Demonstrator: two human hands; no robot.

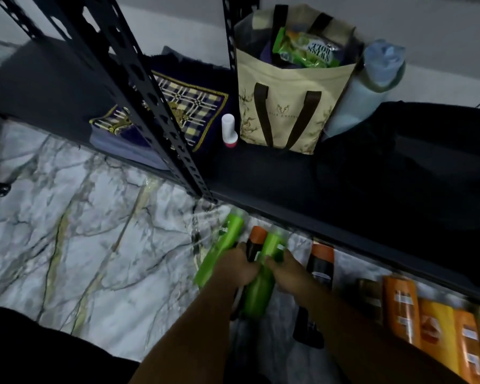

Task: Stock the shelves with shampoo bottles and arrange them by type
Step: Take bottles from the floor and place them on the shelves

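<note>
My left hand [234, 268] grips a green shampoo bottle [219, 249] that tilts up and to the right. My right hand [287, 273] grips a second green bottle [258, 289] just beside it. Both are held low over the marble floor, in front of the dark shelf board [288, 184]. Behind them is a black bottle with an orange cap [254, 241], partly hidden. Another black bottle with an orange cap [320, 263] lies to the right. Several orange and yellow bottles [402, 309] lie in a row at the lower right.
On the dark shelf stand a cream tote bag [288, 106] with green snack packs, a small white tube [229, 130], a folded patterned cloth [183, 106] and a pale blue roll [360, 92]. A black perforated upright [150, 106] crosses the view. Marble floor [81, 217] spreads left.
</note>
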